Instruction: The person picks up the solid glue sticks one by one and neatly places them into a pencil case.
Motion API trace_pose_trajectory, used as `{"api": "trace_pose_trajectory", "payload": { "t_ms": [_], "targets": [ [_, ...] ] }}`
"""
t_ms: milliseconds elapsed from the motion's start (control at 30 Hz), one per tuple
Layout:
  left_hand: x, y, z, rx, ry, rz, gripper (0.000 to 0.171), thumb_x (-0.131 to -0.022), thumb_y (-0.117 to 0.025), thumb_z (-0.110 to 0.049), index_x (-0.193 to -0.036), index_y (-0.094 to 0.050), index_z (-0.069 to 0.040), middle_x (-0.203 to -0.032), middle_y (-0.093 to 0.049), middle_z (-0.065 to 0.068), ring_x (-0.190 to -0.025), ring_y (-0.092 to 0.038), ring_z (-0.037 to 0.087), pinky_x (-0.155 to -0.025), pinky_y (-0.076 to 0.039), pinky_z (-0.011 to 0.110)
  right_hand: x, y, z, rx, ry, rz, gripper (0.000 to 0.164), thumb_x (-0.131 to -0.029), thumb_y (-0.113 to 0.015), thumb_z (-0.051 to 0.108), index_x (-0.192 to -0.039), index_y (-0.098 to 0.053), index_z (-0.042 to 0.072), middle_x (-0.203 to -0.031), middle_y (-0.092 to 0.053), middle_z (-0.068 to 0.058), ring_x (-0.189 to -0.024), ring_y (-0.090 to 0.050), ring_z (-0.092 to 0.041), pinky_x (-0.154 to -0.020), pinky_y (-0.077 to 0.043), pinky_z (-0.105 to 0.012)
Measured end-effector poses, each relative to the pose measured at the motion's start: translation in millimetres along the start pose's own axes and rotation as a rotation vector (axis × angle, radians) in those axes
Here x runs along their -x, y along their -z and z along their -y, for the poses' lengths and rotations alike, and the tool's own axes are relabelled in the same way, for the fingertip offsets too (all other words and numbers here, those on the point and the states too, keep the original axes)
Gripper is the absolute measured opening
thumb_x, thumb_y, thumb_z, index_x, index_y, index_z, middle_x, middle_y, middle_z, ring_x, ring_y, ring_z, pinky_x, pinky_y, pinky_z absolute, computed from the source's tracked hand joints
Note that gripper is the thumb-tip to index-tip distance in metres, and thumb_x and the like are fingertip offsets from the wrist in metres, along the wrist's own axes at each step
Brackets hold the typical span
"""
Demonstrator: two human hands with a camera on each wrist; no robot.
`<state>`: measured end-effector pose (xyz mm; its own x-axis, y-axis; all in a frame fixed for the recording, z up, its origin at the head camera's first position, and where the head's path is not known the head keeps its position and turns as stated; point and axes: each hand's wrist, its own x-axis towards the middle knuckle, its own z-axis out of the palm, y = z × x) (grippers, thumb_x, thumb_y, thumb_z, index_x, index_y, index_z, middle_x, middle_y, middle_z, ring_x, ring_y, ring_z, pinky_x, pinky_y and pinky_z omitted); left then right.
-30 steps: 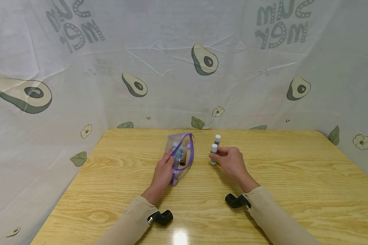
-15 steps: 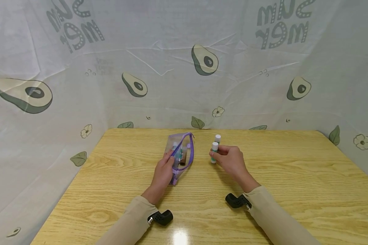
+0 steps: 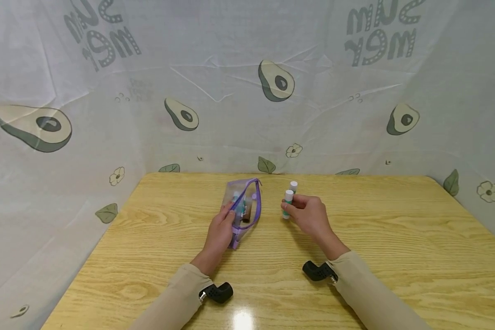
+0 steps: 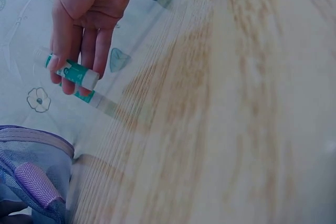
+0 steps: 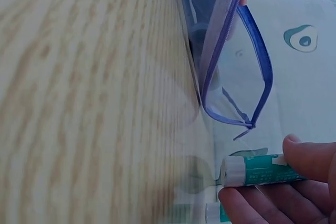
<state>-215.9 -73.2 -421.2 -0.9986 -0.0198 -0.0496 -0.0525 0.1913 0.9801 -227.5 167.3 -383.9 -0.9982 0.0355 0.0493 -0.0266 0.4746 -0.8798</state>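
Note:
Near the middle of the table, my left hand (image 3: 217, 233) grips the side of a see-through mesh pouch (image 3: 230, 189) with purple zip edging. The pouch's mouth gapes toward the right. Inside it lie several small items, among them a dark brown one (image 3: 246, 216); the others are partly hidden by mesh. To the right, my right hand (image 3: 313, 217) pinches a green-and-white glue stick (image 5: 260, 170) between thumb and fingers, upright and slightly above the tabletop. Just behind it stands a second glue stick (image 3: 294, 185), partly covered by the held one and the fingers.
Light wood-grain table (image 3: 379, 220) extends widely on both sides of the hands. A pale curtain (image 3: 222, 137) with avocado prints hangs along the back and both sides. Black camera mounts (image 3: 217, 292) stick out from both sleeves.
The glue stick in my right hand has risen slightly from the table. My left hand and the pouch have stayed in place.

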Motion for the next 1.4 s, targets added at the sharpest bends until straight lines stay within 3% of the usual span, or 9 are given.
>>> {"api": "trace_pose_trajectory", "payload": {
  "t_ms": [467,667,1067,1400],
  "targets": [
    [0.6,0.2,-0.9,-0.005,-0.003,0.010,0.051,-0.115,-0.039,-0.025,-0.163,-0.042,-0.007,-0.176,-0.029,0.011,-0.167,-0.012,0.033,-0.136,-0.013,0.057,-0.8,-1.8,6.4,-0.024,0.040,0.014,0.037,-0.106,-0.066,0.018,-0.138,-0.069,-0.002,-0.131,-0.074,-0.023,-0.123,-0.073,-0.036,-0.098,-0.063,-0.046],
    [-0.1,0.8,1.0,-0.012,-0.004,0.016,0.051,-0.115,-0.039,-0.025,-0.163,-0.042,-0.008,-0.176,-0.028,0.011,-0.168,-0.011,0.032,-0.135,-0.013,0.057,-2.9,-6.0,11.1,-0.015,0.064,0.001,0.036,-0.106,-0.067,0.018,-0.137,-0.070,0.001,-0.132,-0.074,-0.022,-0.126,-0.072,-0.036,-0.099,-0.063,-0.042],
    [-1.1,0.1,1.4,-0.005,-0.009,0.008,0.051,-0.115,-0.040,-0.025,-0.162,-0.044,-0.006,-0.175,-0.030,0.011,-0.167,-0.013,0.034,-0.135,-0.013,0.057,-11.3,-26.5,28.4,-0.047,0.080,0.004,0.041,-0.104,-0.071,0.019,-0.141,-0.068,0.003,-0.130,-0.076,-0.019,-0.124,-0.073,-0.034,-0.099,-0.063,-0.045],
    [-1.6,-0.5,3.3,0.008,-0.010,0.006,0.051,-0.114,-0.041,-0.025,-0.162,-0.045,-0.006,-0.175,-0.030,0.012,-0.167,-0.013,0.034,-0.135,-0.014,0.057,-15.0,-42.1,49.0,-0.150,0.056,0.028,0.044,-0.103,-0.072,0.019,-0.144,-0.066,0.004,-0.132,-0.075,-0.018,-0.125,-0.072,-0.033,-0.102,-0.062,-0.046]
  ]
}}
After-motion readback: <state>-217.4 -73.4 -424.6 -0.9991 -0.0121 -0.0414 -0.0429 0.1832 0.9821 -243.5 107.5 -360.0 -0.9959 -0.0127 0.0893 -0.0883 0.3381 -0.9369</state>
